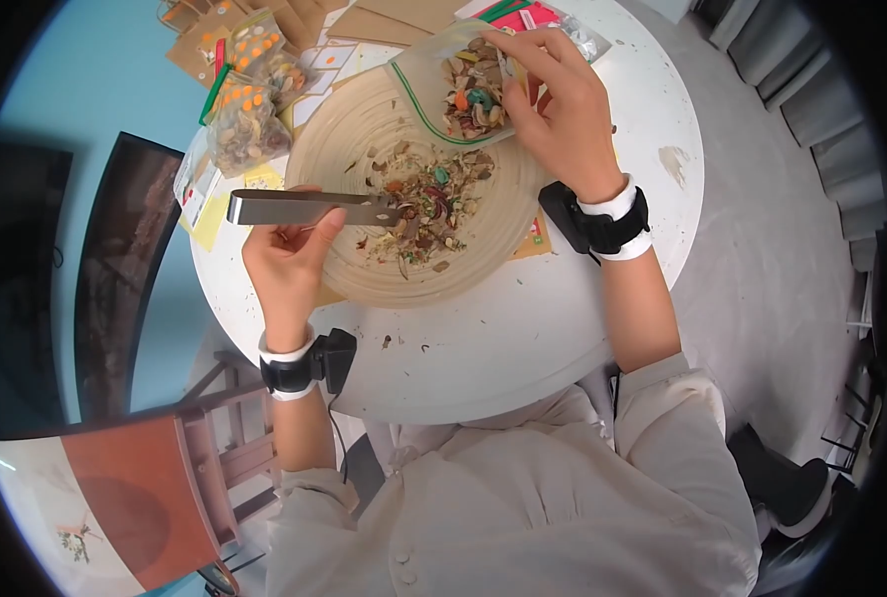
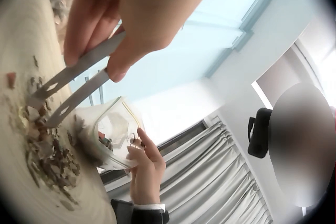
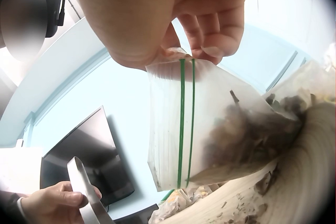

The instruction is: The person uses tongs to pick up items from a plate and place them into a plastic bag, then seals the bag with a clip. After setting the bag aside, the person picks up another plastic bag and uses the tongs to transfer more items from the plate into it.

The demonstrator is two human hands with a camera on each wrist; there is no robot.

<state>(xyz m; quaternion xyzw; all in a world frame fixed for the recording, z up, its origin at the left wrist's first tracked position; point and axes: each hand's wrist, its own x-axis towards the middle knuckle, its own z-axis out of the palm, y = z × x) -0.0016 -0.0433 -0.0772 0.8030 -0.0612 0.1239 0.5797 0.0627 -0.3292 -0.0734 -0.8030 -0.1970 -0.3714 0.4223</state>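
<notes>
My left hand [image 1: 289, 261] grips metal tongs [image 1: 299, 208] between thumb and fingers. Their two tips are slightly apart, right at a loose pile of dried potpourri [image 1: 428, 209] on a round wooden plate [image 1: 339, 269]. In the left wrist view, the tips [image 2: 44, 113] sit among the dry flakes. My right hand [image 1: 568, 109] pinches the edge of a clear zip bag [image 3: 210, 98] with green seal lines. Dried flowers and flakes fill the bag's lower part, and it leans over the plate's far right side, its mouth toward the left.
Several filled zip bags [image 1: 249, 124] lie at the table's left back, beside kraft paper bags [image 1: 199, 50]. Brown cardboard [image 1: 394, 22] and white sheets lie behind the plate. Crumbs dot the white round table [image 1: 463, 358] near its front. A small foil packet [image 1: 585, 40] sits back right.
</notes>
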